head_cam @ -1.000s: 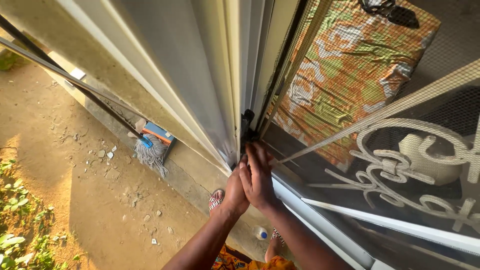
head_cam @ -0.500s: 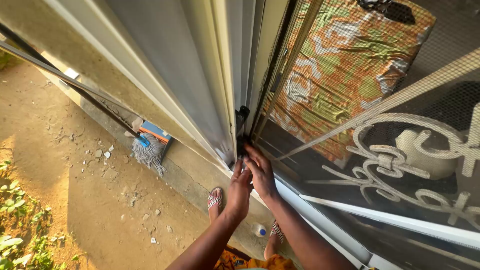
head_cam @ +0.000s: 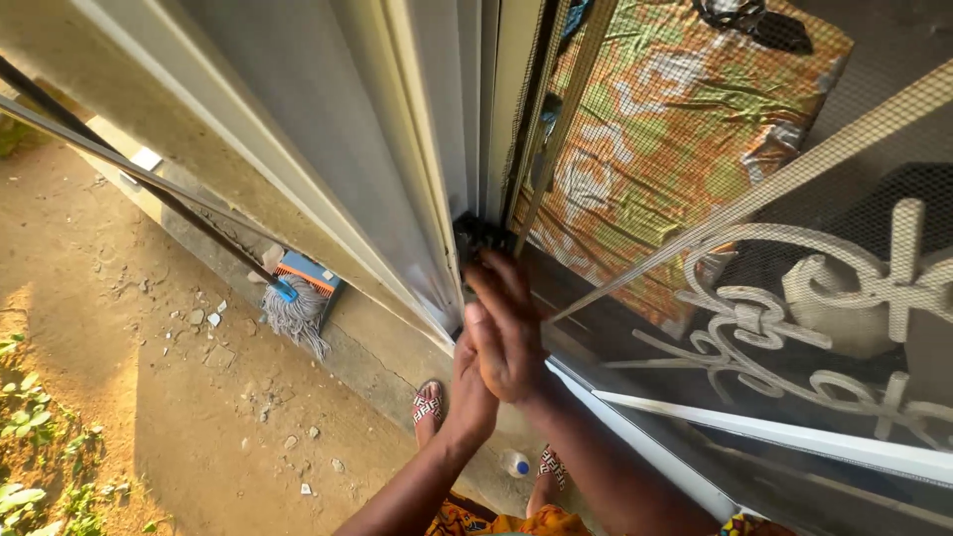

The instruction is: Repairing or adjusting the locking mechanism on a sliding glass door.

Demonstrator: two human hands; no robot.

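We see the right hand (head_cam: 508,328) reaching up, its fingertips touching a black door latch (head_cam: 478,235) at the screen door (head_cam: 754,199) edge. The left hand (head_cam: 469,382) presses against the right, just below; neither grip is clearly visible.

Sunlit dirt ground (head_cam: 129,328), pale wall (head_cam: 298,129), mop (head_cam: 296,316), weeds (head_cam: 35,437)

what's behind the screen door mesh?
Behind the mesh hangs an orange patterned cloth, with a white scrollwork grille lower right. Everything past the cloth is covered.
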